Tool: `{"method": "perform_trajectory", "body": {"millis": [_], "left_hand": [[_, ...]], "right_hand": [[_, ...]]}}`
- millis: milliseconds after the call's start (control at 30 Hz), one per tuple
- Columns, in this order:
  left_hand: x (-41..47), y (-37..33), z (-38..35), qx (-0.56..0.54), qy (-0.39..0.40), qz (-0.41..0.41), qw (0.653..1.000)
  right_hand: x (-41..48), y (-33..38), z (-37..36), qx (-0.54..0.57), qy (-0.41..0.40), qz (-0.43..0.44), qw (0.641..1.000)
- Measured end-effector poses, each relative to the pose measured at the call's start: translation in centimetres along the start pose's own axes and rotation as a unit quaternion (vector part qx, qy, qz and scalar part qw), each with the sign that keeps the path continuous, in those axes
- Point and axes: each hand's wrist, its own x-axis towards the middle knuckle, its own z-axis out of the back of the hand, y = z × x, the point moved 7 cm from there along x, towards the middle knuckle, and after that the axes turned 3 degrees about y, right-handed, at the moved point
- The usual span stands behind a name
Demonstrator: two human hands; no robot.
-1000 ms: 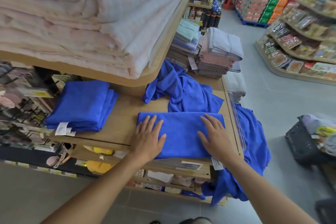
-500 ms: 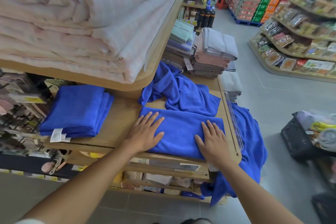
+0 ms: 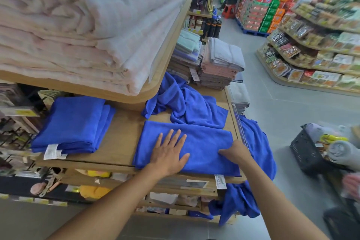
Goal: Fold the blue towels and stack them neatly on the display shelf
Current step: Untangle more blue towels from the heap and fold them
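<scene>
A half-folded blue towel point(image 3: 202, 142) lies flat on the wooden display shelf point(image 3: 124, 138). My left hand point(image 3: 168, 152) presses flat on its left-centre with fingers spread. My right hand point(image 3: 234, 151) has its fingers curled round the towel's right end near the shelf edge. A stack of folded blue towels point(image 3: 76, 124) sits at the left of the shelf. A crumpled blue towel point(image 3: 187, 105) lies behind the flat one. Another blue towel point(image 3: 257, 154) hangs over the shelf's right side.
An upper shelf with thick pale quilts point(image 3: 83, 25) overhangs the left. Stacks of grey and pink towels point(image 3: 220, 64) stand behind. A clear divider point(image 3: 238, 122) edges the shelf on the right. A dark basket point(image 3: 309, 150) sits on the floor at right.
My right hand slid to the towel's right end and curled its fingers round it. My left hand shifted right toward the towel's middle, still flat.
</scene>
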Motion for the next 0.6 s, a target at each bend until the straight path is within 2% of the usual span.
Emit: {"method": "perform_trajectory", "body": {"millis": [167, 333, 433, 600], "left_hand": [[-0.5, -0.2, -0.4, -0.006, -0.009, 0.017, 1.000], [-0.4, -0.1, -0.5, -0.005, -0.011, 0.014, 1.000], [-0.3, -0.1, -0.7, -0.005, -0.011, 0.014, 1.000], [-0.2, -0.1, -0.8, -0.003, -0.007, 0.014, 1.000]], "right_hand": [[0.0, -0.8, 0.1, 0.129, 0.056, -0.046, 0.989], [-0.9, -0.7, 0.0, 0.332, 0.127, -0.101, 0.929], [-1.0, -0.9, 0.3, 0.359, 0.128, -0.096, 0.919], [-1.6, 0.5, 1.8, 0.317, 0.077, -0.007, 0.945]]}}
